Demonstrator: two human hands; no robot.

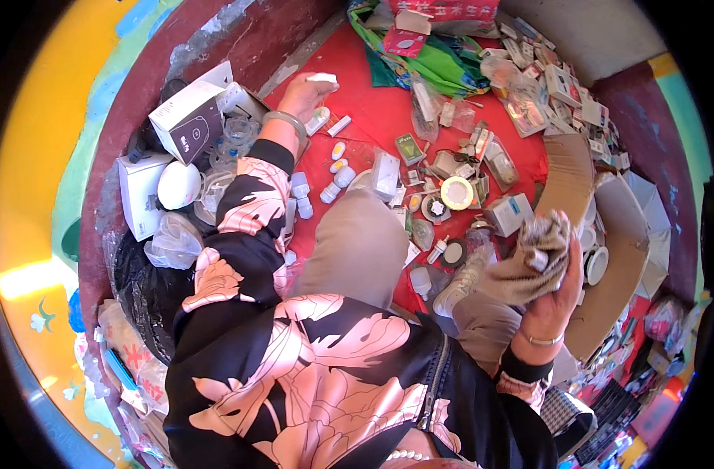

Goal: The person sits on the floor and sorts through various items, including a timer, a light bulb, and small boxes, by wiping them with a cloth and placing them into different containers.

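My left hand [301, 98] reaches out over the red cloth [361, 66], its fingers closed on a small white block [322, 78] whose kind I cannot make out. Just below it lie a white oval piece [318, 119] and a small white stick-like box [339, 126]. On the right, my right hand [558, 301] grips a crumpled brown striped rag [521, 270] beside my knee. A small pale lump [537, 259] shows in the rag's folds. Between my hands lie several white-and-yellow ovals [338, 150], white bulb-shaped pieces [343, 177] and a clear-wrapped box [385, 174].
White boxes [189, 117] and a white egg-shaped thing [179, 185] crowd the left, above a black plastic bag [142, 289]. Many small boxes [562, 86] heap at the far right. A cardboard carton [619, 289] stands beside my right hand. A green bag [427, 59] lies at the back.
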